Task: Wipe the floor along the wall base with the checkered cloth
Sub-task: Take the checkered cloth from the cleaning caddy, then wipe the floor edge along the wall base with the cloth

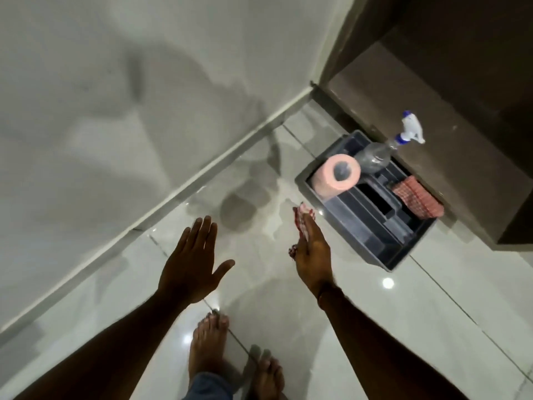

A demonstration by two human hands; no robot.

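Note:
My right hand [313,252] is held out above the glossy tiled floor [288,298] with a red-and-white checkered cloth [301,219] in it; only bits of the cloth show past the fingertips and at the palm's edge. To its left, my left hand [191,258] hovers flat with fingers spread and nothing in it. The pale baseboard [202,171] runs diagonally from lower left to upper right along the white wall [115,82], just beyond both hands. A second folded checkered cloth [416,197] lies in the caddy.
A dark grey caddy [383,226] stands on the floor at the right, against a brown cabinet [461,140]. It holds a pink paper roll [336,176] and a clear spray bottle [386,151]. My bare feet [210,350] stand below the hands.

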